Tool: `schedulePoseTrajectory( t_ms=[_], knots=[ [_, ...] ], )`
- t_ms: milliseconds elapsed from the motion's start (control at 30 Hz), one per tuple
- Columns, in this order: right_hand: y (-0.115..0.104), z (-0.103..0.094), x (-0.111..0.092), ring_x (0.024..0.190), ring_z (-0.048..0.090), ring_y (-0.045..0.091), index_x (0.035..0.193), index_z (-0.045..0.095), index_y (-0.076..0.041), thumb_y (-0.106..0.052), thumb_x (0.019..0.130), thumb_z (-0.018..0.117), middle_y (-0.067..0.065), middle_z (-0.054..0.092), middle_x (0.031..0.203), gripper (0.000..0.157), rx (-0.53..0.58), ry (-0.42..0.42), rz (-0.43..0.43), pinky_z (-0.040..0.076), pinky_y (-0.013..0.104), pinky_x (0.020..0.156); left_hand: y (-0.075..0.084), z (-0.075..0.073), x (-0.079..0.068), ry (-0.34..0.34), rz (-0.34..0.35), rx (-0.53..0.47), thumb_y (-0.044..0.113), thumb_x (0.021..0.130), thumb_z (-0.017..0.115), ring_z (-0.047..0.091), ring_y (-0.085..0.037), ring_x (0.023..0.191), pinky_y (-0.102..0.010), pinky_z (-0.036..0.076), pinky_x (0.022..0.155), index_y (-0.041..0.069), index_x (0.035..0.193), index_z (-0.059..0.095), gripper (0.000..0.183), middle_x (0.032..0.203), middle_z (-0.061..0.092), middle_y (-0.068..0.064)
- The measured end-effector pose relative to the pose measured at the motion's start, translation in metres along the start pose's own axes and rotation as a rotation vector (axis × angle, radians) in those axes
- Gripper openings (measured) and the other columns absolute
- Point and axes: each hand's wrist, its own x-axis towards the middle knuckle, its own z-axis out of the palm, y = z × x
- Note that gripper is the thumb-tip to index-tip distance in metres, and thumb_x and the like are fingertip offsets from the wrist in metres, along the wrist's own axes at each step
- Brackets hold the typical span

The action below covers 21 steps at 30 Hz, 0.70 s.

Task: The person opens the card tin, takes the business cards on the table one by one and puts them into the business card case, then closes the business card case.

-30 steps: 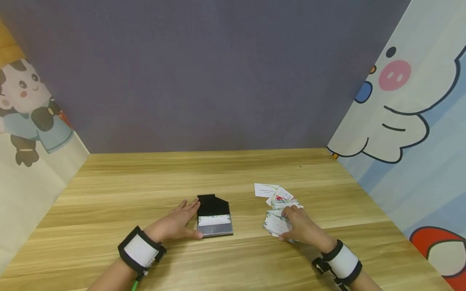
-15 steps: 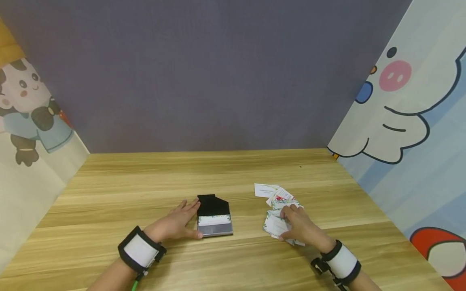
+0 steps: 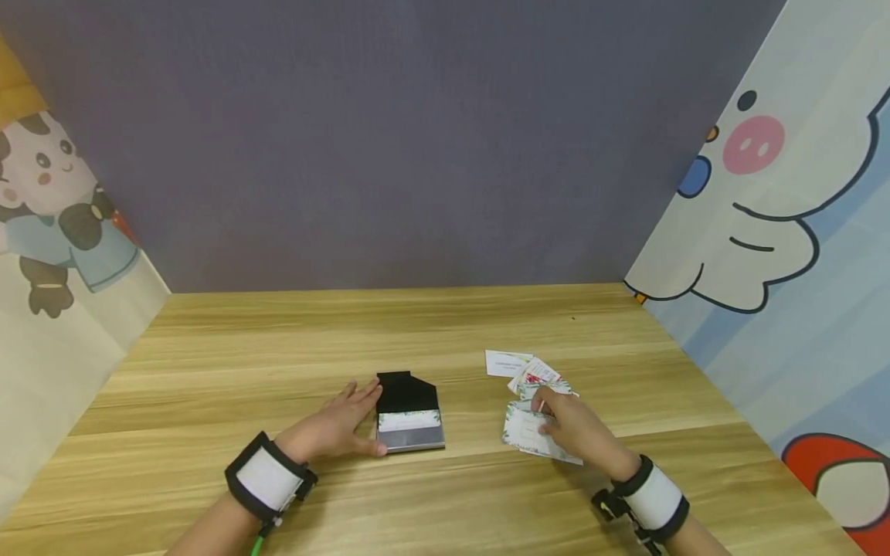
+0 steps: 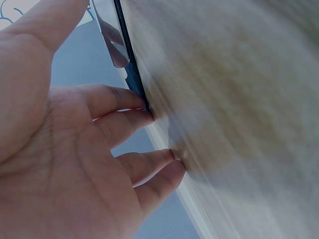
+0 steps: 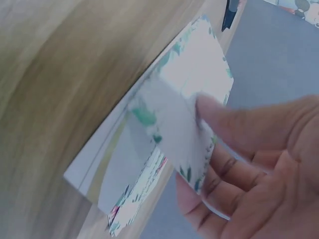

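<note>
Right thumb (image 5: 214, 112) has shifted forward, fingers (image 5: 228, 168) pinching a leaf-bordered card (image 5: 174, 112), its print unreadable; left fingers (image 4: 117, 97) spread.

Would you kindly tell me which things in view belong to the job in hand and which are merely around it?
Apparently the job:
open card case
floral card inside it
floral cards in the right grip
overlapping cards just beyond

Merely around it:
wristbands
cartoon panels
grey backdrop

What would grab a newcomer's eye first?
Probably the big pink-snouted cartoon animal at the head view's upper right. Below, on the wooden table, the right hand pinches at least one leaf-edged card, with more cards just beyond; to their left, the left hand touches an open card case.
</note>
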Motion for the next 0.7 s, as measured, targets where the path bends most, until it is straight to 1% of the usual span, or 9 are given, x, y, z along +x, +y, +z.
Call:
schedulePoseTrajectory(
  t_ms=[100,267,367,500,633,700],
  knots=[
    [-0.001,0.0,0.002,0.063,0.046,0.013,0.089,0.057,-0.008,0.012,0.074,0.061,0.005,0.06,0.076,0.026,0.006,0.023,-0.03,0.045,0.033,0.056,0.0,0.0,0.0,-0.001,0.002,0.0,0.045,0.074,0.067,0.009,-0.052,0.13,-0.069,0.014,0.104,-0.006,0.139,0.025,0.093,0.15,0.017,-0.023],
    [-0.004,0.002,0.007,0.062,0.043,0.013,0.091,0.06,-0.007,0.019,0.075,0.051,0.006,0.061,0.08,0.031,0.021,0.073,-0.093,0.043,0.03,0.056,0.0,0.0,0.0,0.001,0.003,0.001,0.045,0.074,0.067,0.009,-0.052,0.13,-0.069,0.015,0.104,-0.006,0.139,0.025,0.093,0.15,0.017,-0.023],
    [-0.009,0.003,0.012,0.06,0.042,0.011,0.092,0.061,-0.006,0.02,0.075,0.05,0.005,0.061,0.077,0.033,0.032,0.101,-0.129,0.042,0.029,0.055,0.0,0.0,0.0,0.002,0.004,0.004,0.046,0.074,0.067,0.009,-0.052,0.13,-0.069,0.014,0.104,-0.006,0.139,0.025,0.093,0.15,0.017,-0.023],
    [-0.018,0.005,0.019,0.061,0.047,0.011,0.095,0.061,-0.005,0.019,0.077,0.05,0.007,0.063,0.078,0.032,0.053,0.117,-0.149,0.046,0.03,0.055,-0.001,0.0,0.0,0.003,0.002,0.009,0.047,0.073,0.066,0.009,-0.052,0.131,-0.069,0.014,0.104,-0.006,0.14,0.025,0.094,0.15,0.017,-0.022],
    [-0.027,0.009,0.027,0.068,0.054,0.015,0.097,0.061,-0.003,0.019,0.077,0.05,0.01,0.064,0.083,0.032,0.065,0.133,-0.177,0.049,0.032,0.057,-0.001,0.0,0.0,-0.002,-0.002,0.006,0.047,0.073,0.066,0.008,-0.051,0.131,-0.07,0.013,0.103,-0.005,0.14,0.024,0.095,0.15,0.017,-0.022],
    [-0.031,0.011,0.031,0.072,0.057,0.017,0.098,0.061,-0.003,0.019,0.077,0.05,0.01,0.065,0.085,0.032,0.075,0.142,-0.188,0.052,0.035,0.06,-0.001,0.0,0.0,-0.005,-0.003,0.008,0.047,0.073,0.066,0.008,-0.051,0.131,-0.07,0.013,0.103,-0.005,0.14,0.024,0.095,0.151,0.016,-0.022]
  ],
)
